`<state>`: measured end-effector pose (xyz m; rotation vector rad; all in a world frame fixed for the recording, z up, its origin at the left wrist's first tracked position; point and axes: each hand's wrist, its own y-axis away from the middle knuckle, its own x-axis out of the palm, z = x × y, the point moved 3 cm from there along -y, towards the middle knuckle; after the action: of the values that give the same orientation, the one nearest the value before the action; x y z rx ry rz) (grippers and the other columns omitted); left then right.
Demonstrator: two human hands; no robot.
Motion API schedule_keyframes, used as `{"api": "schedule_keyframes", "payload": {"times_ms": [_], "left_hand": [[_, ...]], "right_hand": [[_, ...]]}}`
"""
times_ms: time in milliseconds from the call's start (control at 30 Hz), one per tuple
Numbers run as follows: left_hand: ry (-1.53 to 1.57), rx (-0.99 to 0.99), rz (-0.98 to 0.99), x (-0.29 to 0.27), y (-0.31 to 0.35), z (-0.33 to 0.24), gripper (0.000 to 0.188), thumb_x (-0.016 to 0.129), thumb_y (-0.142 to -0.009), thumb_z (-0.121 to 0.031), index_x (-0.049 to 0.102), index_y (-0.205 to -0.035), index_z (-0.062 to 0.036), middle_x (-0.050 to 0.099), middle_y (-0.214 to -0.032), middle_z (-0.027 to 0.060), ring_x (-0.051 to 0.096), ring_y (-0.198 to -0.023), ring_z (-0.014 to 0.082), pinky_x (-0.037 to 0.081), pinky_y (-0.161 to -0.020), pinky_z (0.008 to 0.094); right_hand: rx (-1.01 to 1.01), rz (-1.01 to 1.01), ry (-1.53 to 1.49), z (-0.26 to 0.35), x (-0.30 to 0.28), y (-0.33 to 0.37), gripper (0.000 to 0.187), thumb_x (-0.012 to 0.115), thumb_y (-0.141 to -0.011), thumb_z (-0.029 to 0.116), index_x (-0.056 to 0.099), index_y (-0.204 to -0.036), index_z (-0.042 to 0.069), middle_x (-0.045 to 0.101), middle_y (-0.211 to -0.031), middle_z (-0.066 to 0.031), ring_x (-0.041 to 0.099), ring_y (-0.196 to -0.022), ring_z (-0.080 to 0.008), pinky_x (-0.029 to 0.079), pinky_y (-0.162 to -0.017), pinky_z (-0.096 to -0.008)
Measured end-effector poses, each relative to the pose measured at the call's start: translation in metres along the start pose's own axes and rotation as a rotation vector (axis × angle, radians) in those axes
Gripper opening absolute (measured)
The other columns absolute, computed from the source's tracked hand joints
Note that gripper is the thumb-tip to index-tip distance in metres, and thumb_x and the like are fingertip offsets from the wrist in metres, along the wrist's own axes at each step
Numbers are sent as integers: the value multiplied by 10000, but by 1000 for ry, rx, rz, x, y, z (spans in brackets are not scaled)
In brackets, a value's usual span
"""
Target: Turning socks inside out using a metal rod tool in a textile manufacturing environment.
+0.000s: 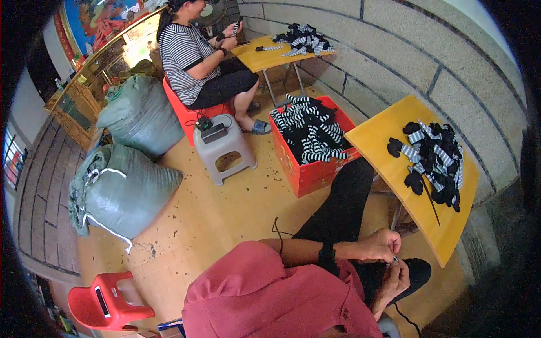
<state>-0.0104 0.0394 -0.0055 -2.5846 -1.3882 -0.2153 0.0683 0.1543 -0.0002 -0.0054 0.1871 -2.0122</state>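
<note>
My left hand [385, 244], with a dark band at its wrist, and my right hand [393, 283] meet beside the near edge of the yellow table [383, 130]. The fingers of both are pinched together around something tiny, too small to make out. On that table lies a loose pile of black and white striped fabric pieces [437, 155], some bunched up black. A thin dark stick [431, 203] rests at the pile's near side. Neither hand touches the pile.
A red box [301, 174] full of striped pieces stands beyond my knee. Farther back, a seated person [189, 62] works at another yellow table [256, 56]. A grey stool [225, 147] bears a black device. Stuffed sacks [127, 191] and a red chair [107, 301] stand left.
</note>
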Motion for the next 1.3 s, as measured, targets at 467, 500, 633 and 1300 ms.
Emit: {"api": "schedule_keyframes", "payload": {"times_ms": [467,500,633,1300], "left_hand": [[-179,138,-63,3,4,-1,138,670,-583,-41,598,-695,-6,589,-607,34,543,-548,112,426,-490,271],[-181,137,-59,3,3,-4,138,670,-583,-41,598,-695,-6,589,-607,34,543,-548,112,426,-490,271],[-250,106,-4,6,3,-10,145,674,-663,-51,577,-763,-12,587,-696,16,539,-643,84,441,-566,248],[-364,88,74,7,7,-7,176,668,-626,-35,585,-779,-9,600,-651,54,574,-606,146,448,-533,309]], "right_hand": [[148,80,-151,5,-3,7,142,520,-864,144,505,-741,74,379,-558,65,287,-461,-6,180,-420,-180],[103,55,-149,0,-3,5,143,524,-871,151,513,-753,70,387,-562,61,290,-459,-9,185,-418,-181],[-75,-43,-61,-4,-4,6,149,536,-889,167,534,-787,58,415,-575,50,307,-460,-17,204,-414,-184],[146,137,-185,-2,-14,3,65,582,-832,52,537,-786,42,472,-567,8,388,-438,-54,254,-386,-191]]}}
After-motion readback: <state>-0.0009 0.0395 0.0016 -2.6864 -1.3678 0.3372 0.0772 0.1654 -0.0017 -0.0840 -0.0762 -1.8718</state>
